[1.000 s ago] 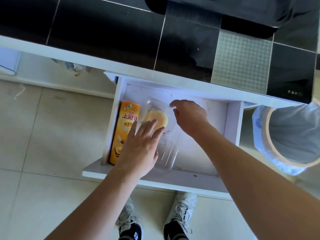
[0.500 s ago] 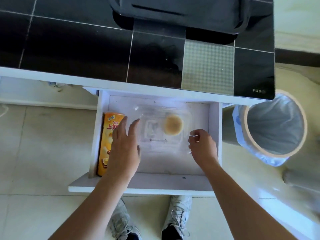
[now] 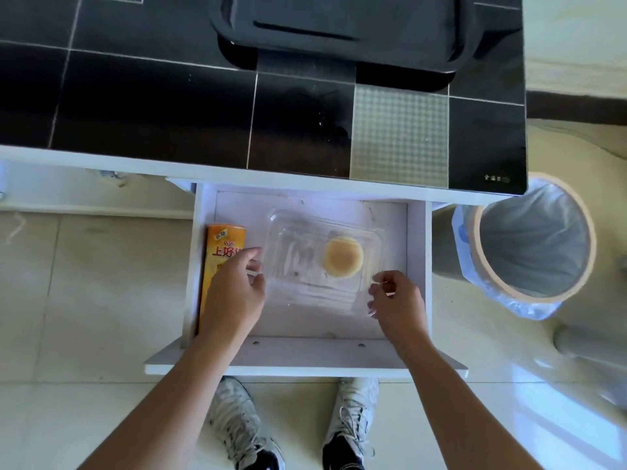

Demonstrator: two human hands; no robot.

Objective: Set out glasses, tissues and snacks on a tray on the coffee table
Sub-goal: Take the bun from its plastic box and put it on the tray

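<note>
A clear plastic box (image 3: pixel 305 259) with one round yellow cake (image 3: pixel 343 256) in it lies across the open white drawer (image 3: pixel 305 359) of the coffee table. My left hand (image 3: pixel 234 293) pinches the box's left edge, and my right hand (image 3: pixel 395 305) grips its right front corner. An orange can of crisps (image 3: pixel 222 244) lies along the drawer's left wall, partly hidden under my left hand. A dark tray (image 3: pixel 234 45) stands on the black tiled tabletop (image 3: pixel 152 106) beyond the drawer.
A round bin (image 3: pixel 532 239) with a pale liner stands on the tiled floor right of the drawer. My two shoes (image 3: pixel 353 418) are under the drawer front. A white lower shelf (image 3: pixel 84 195) runs to the left.
The box has turned from lengthwise to crosswise and shifted right in the drawer. My left hand came off the top of it to its left edge; my right hand drew back to its front corner.
</note>
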